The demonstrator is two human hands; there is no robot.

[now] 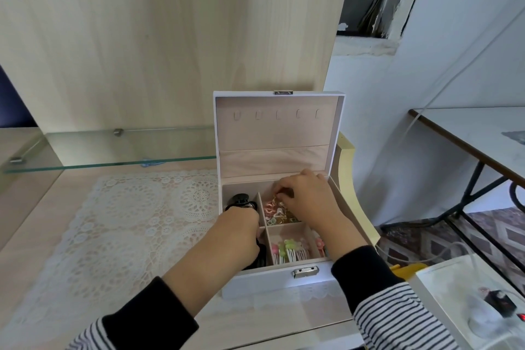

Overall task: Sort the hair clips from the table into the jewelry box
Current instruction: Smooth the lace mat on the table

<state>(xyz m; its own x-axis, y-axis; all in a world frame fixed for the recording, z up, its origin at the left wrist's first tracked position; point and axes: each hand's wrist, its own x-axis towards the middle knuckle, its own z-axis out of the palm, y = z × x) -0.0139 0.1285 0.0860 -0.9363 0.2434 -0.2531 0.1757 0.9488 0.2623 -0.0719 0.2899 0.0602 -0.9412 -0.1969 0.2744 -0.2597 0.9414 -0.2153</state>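
Note:
A white jewelry box [264,283] stands open on the table with its lid upright. My left hand [241,231] reaches down into the left compartment, where black hair clips [241,200] lie; its fingers are hidden inside, among the black clips. My right hand [306,193] is over the back middle compartment and pinches a small gold clip [277,197] above a pile of pink and gold clips [274,212]. The front compartment holds several pastel flower clips [287,251].
A white lace mat [119,221] covers the table left of the box. A glass shelf [108,148] runs behind it, against a wooden panel. To the right are a cream chair back [348,167], a white desk [483,133] and a white box with a cable [466,301].

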